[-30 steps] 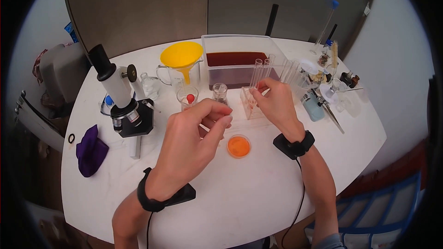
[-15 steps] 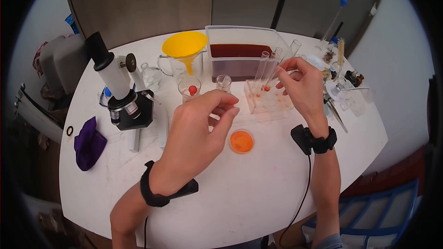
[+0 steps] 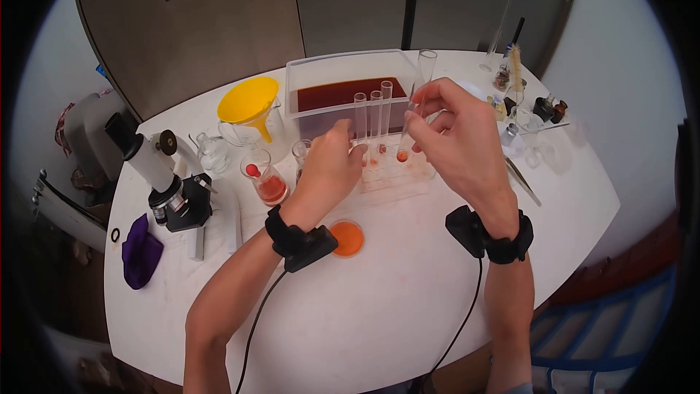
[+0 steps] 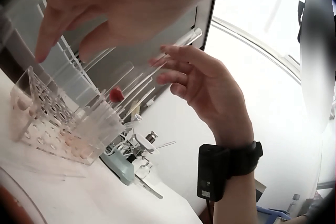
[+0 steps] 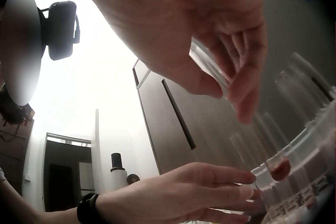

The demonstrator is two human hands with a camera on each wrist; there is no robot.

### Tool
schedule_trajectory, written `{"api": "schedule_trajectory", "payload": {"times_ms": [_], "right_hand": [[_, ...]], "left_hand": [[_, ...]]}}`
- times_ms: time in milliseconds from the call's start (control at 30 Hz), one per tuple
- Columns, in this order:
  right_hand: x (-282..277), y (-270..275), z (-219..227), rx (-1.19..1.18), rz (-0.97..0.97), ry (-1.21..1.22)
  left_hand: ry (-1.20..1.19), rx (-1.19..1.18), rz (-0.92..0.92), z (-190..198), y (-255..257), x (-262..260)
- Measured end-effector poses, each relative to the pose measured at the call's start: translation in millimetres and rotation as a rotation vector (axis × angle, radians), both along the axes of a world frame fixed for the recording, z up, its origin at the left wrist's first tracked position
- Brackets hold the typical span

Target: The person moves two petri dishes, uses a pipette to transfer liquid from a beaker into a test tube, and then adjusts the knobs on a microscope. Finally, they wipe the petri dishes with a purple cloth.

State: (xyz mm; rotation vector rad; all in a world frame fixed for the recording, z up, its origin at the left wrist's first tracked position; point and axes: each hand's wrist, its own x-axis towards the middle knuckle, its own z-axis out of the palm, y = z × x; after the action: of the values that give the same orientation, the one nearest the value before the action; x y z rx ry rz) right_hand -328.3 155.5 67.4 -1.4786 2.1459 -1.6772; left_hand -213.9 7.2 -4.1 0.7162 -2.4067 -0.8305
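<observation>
My right hand (image 3: 463, 128) pinches a glass test tube (image 3: 426, 66) near its upper part. The tube leans over the right part of a clear test tube rack (image 3: 399, 184), with a lump of orange-red stuff (image 3: 402, 155) at its bottom. Several other tubes (image 3: 375, 113) stand upright in the rack. My left hand (image 3: 328, 168) reaches to the rack's left end, its fingers extended and holding nothing. In the left wrist view its index fingertip comes down close to the corner of the rack (image 4: 31, 85).
Left of the rack stand a small glass jar (image 3: 300, 149) and a flask (image 3: 273, 190) with red liquid. An orange-filled petri dish (image 3: 348, 239) lies in front. Behind are a yellow funnel (image 3: 248, 100) and a plastic tub (image 3: 321, 118); a microscope (image 3: 175, 197) stands left.
My right hand has gone from the rack to holding a test tube raised and tilted over it. My left hand has moved forward to the rack's left end. The head view has shifted.
</observation>
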Motion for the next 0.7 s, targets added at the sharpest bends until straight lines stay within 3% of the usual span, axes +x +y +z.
{"api": "schedule_trajectory", "payload": {"times_ms": [67, 133, 200, 367, 533, 700], "right_hand": [[-4, -1, -2, -0.004, 0.018, -0.037], [-9, -2, -6, 0.036, 0.030, 0.131], [-10, -2, -6, 0.054, 0.019, 0.138], [-13, -3, -6, 0.068, -0.004, 0.156], [-5, 2, 2, 0.045, 0.162, -0.048], [13, 7, 8, -0.010, 0.277, -0.083]], "left_hand": [[0.002, 0.001, -0.020, -5, -6, -7], [0.003, 0.010, -0.041, -11, -9, -12], [0.086, -0.001, -0.063, -13, -12, -16], [0.305, 0.063, -0.042, 13, 2, -7], [0.537, 0.120, -0.096, 58, 38, 59], [0.540, 0.167, -0.032, 60, 44, 120]]}}
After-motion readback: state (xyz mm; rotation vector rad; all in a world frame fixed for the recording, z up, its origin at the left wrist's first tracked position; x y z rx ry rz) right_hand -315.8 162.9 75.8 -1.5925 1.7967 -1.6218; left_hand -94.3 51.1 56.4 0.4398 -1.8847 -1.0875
